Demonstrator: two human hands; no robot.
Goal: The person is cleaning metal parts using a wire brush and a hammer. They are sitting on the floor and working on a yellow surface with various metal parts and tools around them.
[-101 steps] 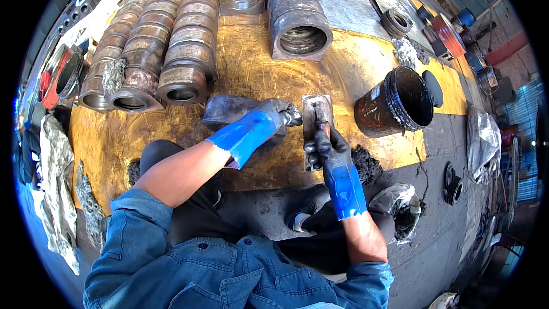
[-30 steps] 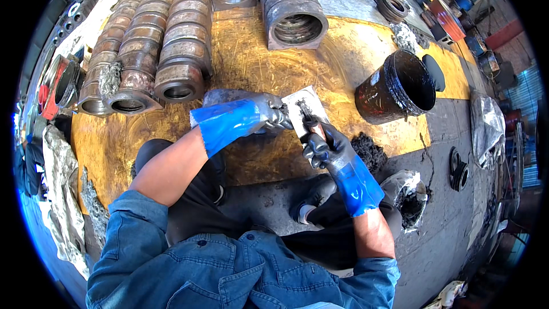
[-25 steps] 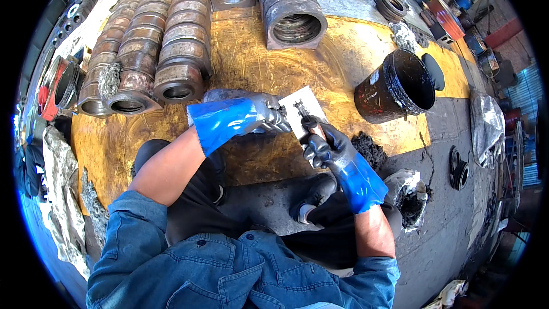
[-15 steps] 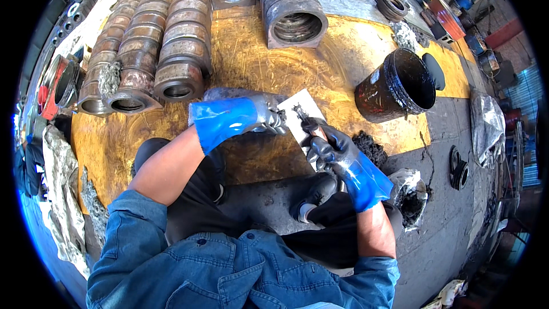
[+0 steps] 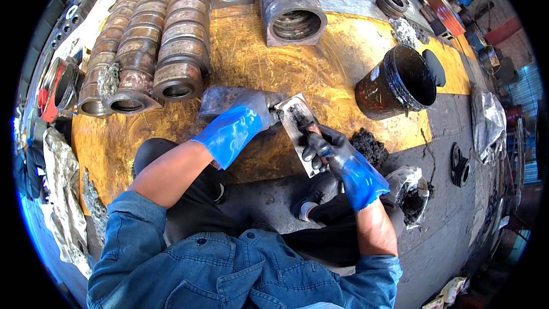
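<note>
Scuffed yellow sheeting (image 5: 257, 57) covers the ground of a cluttered workshop, giving way to dark grey floor (image 5: 246, 206) on the near side of the grip. Gloved in black and blue, the right hand (image 5: 333, 149) has its fingers curled closed round the handle of a trowel (image 5: 293, 130), whose flat plate, smeared black on its upper face, reaches up and left from that grip. Just left of the plate's far end is the left hand (image 5: 264, 113), gloved alike; its fingertips are partly hidden, so I cannot tell how closed they are or what they hold. Behind it and to its left lies a metal block (image 5: 220, 98). Right of the trowel grip sits a black clump (image 5: 369, 147), with a smeared bucket (image 5: 380, 91) beyond. Rusty metal rings (image 5: 178, 82) lie in rows, well left and farther off
</note>
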